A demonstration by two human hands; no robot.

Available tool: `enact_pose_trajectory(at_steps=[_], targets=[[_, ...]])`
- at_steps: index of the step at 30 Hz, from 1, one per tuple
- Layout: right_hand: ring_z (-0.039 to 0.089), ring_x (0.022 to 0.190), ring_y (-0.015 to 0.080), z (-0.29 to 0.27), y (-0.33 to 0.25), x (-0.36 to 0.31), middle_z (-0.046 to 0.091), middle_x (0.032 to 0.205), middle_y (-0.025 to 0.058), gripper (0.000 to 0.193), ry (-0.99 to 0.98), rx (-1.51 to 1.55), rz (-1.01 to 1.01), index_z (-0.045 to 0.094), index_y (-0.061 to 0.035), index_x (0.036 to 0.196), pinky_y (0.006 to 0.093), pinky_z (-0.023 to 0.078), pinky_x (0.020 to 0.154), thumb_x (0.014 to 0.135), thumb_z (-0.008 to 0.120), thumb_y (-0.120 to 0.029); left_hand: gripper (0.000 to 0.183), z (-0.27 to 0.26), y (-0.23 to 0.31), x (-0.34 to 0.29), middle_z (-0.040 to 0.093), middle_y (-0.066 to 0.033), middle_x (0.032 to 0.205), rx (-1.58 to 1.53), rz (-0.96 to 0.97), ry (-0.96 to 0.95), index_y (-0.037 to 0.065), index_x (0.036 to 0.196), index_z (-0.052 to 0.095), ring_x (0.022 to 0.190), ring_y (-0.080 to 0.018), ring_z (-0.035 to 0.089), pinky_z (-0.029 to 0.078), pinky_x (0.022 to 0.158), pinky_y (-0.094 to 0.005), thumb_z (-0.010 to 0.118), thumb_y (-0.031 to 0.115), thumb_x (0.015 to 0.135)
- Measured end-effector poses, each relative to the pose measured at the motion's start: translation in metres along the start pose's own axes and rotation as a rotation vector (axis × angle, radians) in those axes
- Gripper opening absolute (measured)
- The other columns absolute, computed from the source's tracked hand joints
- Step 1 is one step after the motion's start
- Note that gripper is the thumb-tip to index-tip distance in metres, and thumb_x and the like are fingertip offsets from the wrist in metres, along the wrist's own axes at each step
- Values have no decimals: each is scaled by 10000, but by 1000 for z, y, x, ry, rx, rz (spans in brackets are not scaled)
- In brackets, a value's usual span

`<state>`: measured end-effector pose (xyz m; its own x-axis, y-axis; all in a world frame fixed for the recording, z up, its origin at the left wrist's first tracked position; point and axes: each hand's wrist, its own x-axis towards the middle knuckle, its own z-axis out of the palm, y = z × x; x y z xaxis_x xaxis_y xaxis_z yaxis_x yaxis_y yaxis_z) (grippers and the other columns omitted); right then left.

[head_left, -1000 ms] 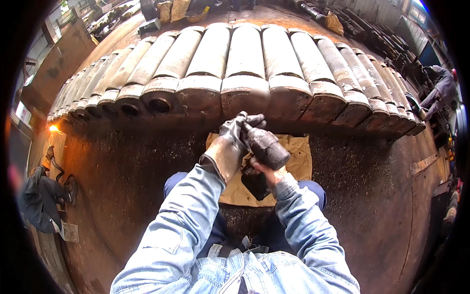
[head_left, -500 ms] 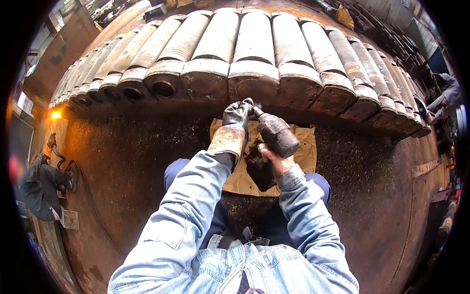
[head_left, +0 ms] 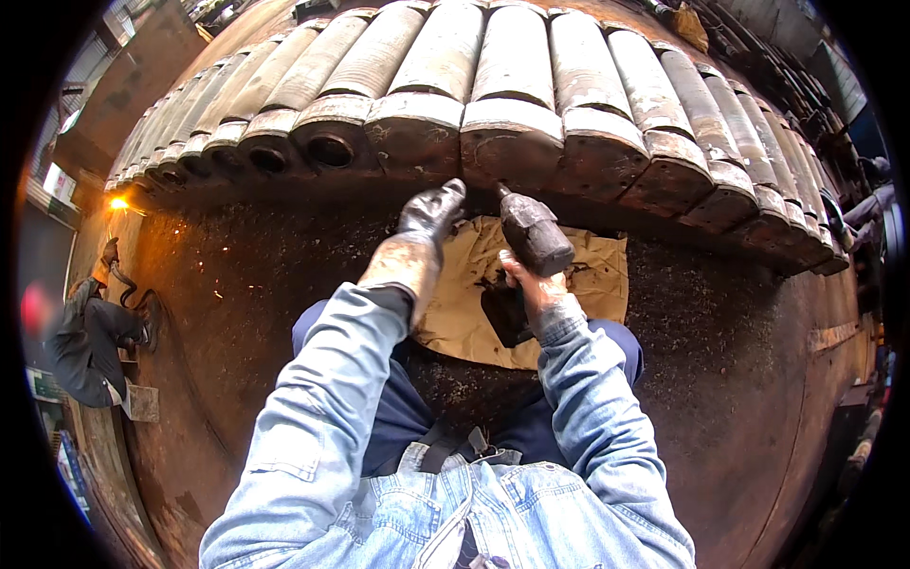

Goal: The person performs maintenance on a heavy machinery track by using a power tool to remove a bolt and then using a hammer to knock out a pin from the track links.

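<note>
In my right hand (head_left: 536, 288) is a grimy, dark cordless impact wrench (head_left: 536, 235), gripped by its handle. Its nose points at the end face of a large metal cylinder (head_left: 512, 156), a short way off. The tool's dark battery base (head_left: 505, 318) hangs below my grip. My left hand (head_left: 431, 216), in a black glove with a pale, stained cuff, is left of the tool and close under the row of cylinders. Its fingers are curled together, and whatever they may hold is too small to make out. Brown cardboard (head_left: 588, 294) with dark smears lies beneath both hands.
Many pale cylinders with squared ends (head_left: 417, 133) form a row across the front; some ends have round holes. At far left a crouching person (head_left: 90, 332) works with a torch throwing bright sparks (head_left: 118, 203), its hose along the floor. Another person's sleeve (head_left: 870, 211) shows at far right.
My left hand has moved away from the tool's nose, to the left and slightly lower. The impact wrench stays in my right hand. The view has shifted a little, and sparks have spread at left.
</note>
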<state>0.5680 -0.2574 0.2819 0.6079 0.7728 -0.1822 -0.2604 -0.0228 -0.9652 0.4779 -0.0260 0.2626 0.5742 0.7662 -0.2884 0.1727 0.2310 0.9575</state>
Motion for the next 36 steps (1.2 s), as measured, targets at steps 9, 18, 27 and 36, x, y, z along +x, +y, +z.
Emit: enact_pose_trajectory(at_steps=[9, 18, 27, 36], targets=[[642, 914, 177, 25, 18, 45, 665, 1097, 69, 582, 73, -205, 182, 564, -46, 1293, 344, 543, 797, 842, 840, -289, 478, -27, 64, -44, 653, -135, 1332, -345, -176, 49, 57, 1387, 547, 1215, -305, 624, 446, 1071, -459, 648, 338, 1013], [549, 769, 156, 35, 47, 68, 606, 838, 23, 262, 186, -245, -17, 656, -78, 986, 341, 440, 744, 875, 755, -293, 331, -31, 72, -36, 672, -167, 1286, -422, -76, 2, -4, 1291, 597, 1204, -312, 646, 504, 1061, -441, 621, 185, 1021], [583, 835, 181, 59, 71, 84, 653, 925, 28, 352, 195, -317, -209, 661, -72, 1126, 351, 483, 811, 935, 702, -365, 252, -22, 84, -37, 702, -203, 1200, -475, -48, 18, -49, 1204, 639, 1088, -318, 698, 582, 977, -417, 637, 105, 1005], [642, 845, 135, 61, 93, 94, 689, 964, 3, 278, 143, 158, -108, 688, -90, 1139, 287, 547, 763, 1036, 607, -336, 303, -48, 87, -51, 672, -201, 1268, -480, -19, 28, -35, 1249, 612, 1172, -342, 654, 527, 1047, -455, 615, 159, 1017]])
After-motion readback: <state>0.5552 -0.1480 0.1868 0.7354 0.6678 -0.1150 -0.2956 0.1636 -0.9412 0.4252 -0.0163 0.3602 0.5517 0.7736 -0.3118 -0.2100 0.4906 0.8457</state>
